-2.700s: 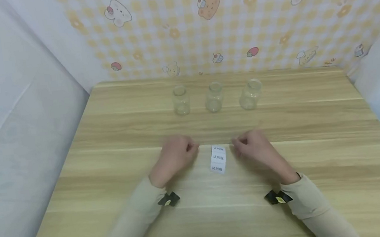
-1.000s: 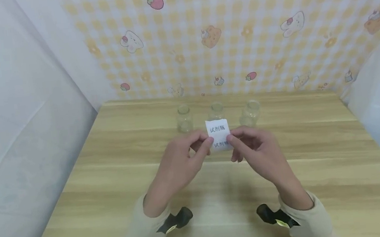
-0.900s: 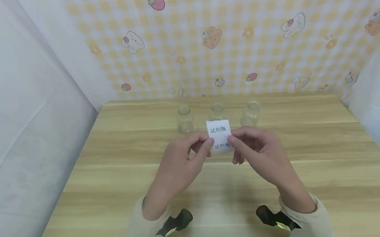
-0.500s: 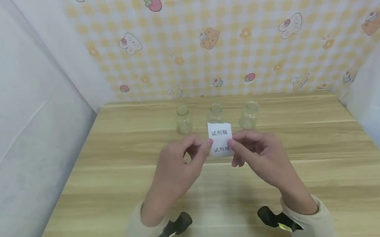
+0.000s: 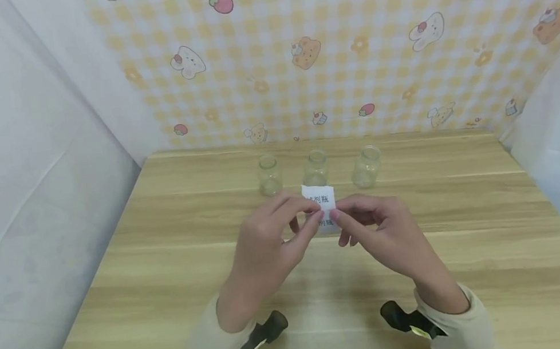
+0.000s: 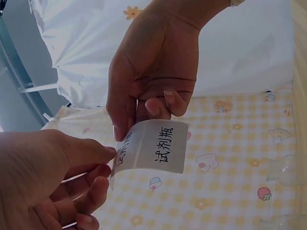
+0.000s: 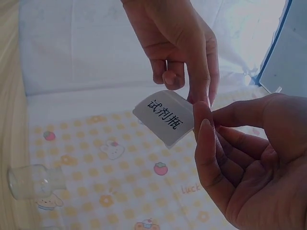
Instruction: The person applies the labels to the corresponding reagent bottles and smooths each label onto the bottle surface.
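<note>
Both hands hold a small white strip of printed labels [image 5: 327, 192] up in front of the middle jar. Dark Chinese characters run across it, and the strip bows into a curve in the left wrist view. My right hand [image 5: 386, 223] pinches the right edge between thumb and fingers. At the front of the strip, the thumb and index fingertip of my left hand [image 5: 261, 240] come together and cover some of the print. In the right wrist view, one label [image 7: 163, 117] stands out beyond the fingers.
Three clear glass jars stand in a row toward the back of the wooden table [image 5: 167, 279]: a left jar [image 5: 270, 178], a middle jar [image 5: 316, 165] partly behind the strip, and a right jar [image 5: 366, 169]. A yellow checked cloth [image 5: 271, 54] hangs behind.
The label strip first lay on the table between the hands, then was lifted and held by both edges. Now the left fingertips have shifted right, over its front.
</note>
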Tool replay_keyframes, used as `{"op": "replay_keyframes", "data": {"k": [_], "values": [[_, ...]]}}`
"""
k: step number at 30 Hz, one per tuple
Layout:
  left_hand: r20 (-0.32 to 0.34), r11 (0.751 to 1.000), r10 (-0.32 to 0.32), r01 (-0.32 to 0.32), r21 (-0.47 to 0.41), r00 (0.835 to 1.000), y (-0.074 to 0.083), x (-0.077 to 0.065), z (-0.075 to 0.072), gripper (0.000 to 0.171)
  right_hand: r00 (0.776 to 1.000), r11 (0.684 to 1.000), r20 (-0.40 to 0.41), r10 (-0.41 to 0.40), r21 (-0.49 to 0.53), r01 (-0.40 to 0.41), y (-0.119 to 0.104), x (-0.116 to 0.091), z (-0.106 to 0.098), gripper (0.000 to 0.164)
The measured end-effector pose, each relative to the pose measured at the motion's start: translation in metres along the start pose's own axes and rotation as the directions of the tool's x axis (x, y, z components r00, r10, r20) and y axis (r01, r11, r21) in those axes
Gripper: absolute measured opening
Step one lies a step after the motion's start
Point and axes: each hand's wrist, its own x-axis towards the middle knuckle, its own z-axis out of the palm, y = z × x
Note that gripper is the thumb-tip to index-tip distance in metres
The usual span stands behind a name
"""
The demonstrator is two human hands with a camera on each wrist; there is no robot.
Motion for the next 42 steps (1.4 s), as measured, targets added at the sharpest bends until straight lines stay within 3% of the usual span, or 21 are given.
{"op": "replay_keyframes", "data": {"k": [22, 42], "values": [[0.034, 0.999, 0.027, -0.028, 0.036, 0.999, -0.0024, 0.0021, 0.0011, 0.011, 0.995, 0.997, 0.066, -0.071, -0.023, 0.073, 0.0027, 0.0027, -0.0027, 0.019], [0.055, 0.994, 0.07, -0.074, 0.085, 0.996, -0.0062, 0.0017, 0.0061, 0.008, 0.991, 0.991, 0.039, -0.128, -0.037, 0.129, 0.0084, 0.002, -0.0026, 0.021]]}}
